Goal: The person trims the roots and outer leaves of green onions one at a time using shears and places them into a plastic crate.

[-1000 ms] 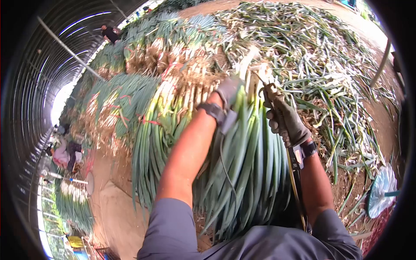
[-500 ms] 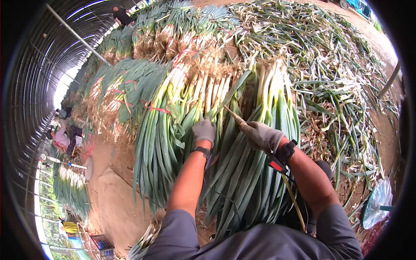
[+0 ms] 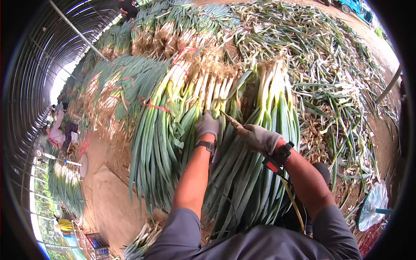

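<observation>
The green onions lie heaped under both gloved hands, roots pointing away. The left hand presses flat on the stalks, seemingly to steady them, while the right hand beside it grips a thin nozzle tool, tip aimed at the white stems.

Dirt floor under leek bundles

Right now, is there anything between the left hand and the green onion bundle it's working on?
Nothing visible. The left hand already rests on the green onion bundle, gloved fingers pressed among the stalks. The right hand grips a thin tool right beside it.
</observation>
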Demonstrator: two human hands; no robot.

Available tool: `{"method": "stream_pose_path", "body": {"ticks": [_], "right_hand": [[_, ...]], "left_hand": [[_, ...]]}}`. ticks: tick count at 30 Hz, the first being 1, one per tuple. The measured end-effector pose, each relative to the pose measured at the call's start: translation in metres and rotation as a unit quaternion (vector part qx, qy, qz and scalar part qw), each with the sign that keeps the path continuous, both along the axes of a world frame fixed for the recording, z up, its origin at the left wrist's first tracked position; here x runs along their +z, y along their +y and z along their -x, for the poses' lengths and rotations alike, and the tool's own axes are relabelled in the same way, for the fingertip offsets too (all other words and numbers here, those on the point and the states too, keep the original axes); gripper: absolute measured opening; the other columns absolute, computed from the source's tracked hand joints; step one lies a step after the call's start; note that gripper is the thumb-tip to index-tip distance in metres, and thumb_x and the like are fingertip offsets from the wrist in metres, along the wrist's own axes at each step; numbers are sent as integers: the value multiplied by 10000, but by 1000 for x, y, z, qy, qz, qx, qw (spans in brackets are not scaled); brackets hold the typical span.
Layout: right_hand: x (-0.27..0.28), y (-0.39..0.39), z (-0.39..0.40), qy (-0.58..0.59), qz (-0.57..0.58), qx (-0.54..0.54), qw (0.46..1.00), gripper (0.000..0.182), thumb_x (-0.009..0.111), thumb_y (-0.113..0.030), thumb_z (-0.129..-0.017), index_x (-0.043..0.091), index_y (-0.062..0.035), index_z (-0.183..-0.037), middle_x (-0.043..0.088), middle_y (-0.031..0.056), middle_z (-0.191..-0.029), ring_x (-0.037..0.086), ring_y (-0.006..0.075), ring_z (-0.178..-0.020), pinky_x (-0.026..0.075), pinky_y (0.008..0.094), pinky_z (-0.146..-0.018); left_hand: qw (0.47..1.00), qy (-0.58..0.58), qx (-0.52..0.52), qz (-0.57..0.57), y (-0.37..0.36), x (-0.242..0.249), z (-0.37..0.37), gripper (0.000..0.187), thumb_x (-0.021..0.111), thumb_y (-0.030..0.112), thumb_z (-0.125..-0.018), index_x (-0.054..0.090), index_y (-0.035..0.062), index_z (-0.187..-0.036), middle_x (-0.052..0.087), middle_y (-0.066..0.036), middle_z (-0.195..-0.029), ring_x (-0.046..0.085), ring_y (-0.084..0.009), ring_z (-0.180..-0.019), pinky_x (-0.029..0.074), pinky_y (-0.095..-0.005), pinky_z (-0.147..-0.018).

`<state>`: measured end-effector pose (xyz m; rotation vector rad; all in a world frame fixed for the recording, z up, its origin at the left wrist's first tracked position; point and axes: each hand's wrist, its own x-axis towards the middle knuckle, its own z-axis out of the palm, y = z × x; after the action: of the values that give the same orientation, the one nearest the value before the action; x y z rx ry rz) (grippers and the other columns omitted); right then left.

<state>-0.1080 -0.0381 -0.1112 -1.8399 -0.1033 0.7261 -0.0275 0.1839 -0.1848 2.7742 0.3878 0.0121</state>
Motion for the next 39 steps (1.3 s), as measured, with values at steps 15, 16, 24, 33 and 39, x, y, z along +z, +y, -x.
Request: {"method": "stream_pose_path", "body": {"ticks": [15, 16, 24, 33, 39], "right_hand": [[-10, 8, 19, 12, -74, -159, 984, 616, 460, -637, -1022, 589, -45, -911, 539, 28, -653, 501, 130, -485, 373, 303, -435], [-9, 8, 20, 8, -74, -159, 985, 617, 457, -639, -1022, 587, -46, -907, 539, 25, -653, 500, 128, -482, 371, 300, -434], [6, 3, 30, 10, -62, -170, 983, 671, 431, -691, -1005, 583, -59, -839, 516, 20, -606, 476, 126, -443, 365, 308, -407], [20, -7, 44, 13, -50, -119, 992, 709, 395, -692, -1014, 592, -39, -820, 521, 48, -541, 486, 147, -414, 363, 318, -390], [-1, -7, 52, 2, -98, -143, 985, 615, 444, -621, -1037, 594, -35, -926, 516, 34, -577, 470, 134, -424, 356, 302, -403]], "left_hand": [[996, 41, -1, 83, 6, -10, -20, 770, 729, 324, -837, 416, 138, -1515, 679, -212, -1282, 668, -371, -1167, 524, -467, -1003], [995, 40, 3, 90, 4, -10, -18, 794, 731, 329, -838, 399, 144, -1535, 672, -214, -1299, 663, -371, -1182, 521, -466, -1013], [990, 50, -30, 126, -4, -7, -1, 835, 779, 217, -823, 366, 166, -1547, 660, -189, -1318, 644, -375, -1198, 514, -473, -1001], [982, 31, -40, 183, 7, -35, -28, 787, 709, 174, -808, 412, 131, -1536, 675, -182, -1291, 654, -332, -1180, 498, -421, -1014], [944, -48, -115, 305, 16, -21, -63, 428, 654, 179, -900, 605, 44, -1303, 708, -187, -1044, 705, -332, -944, 563, -420, -832]]}}
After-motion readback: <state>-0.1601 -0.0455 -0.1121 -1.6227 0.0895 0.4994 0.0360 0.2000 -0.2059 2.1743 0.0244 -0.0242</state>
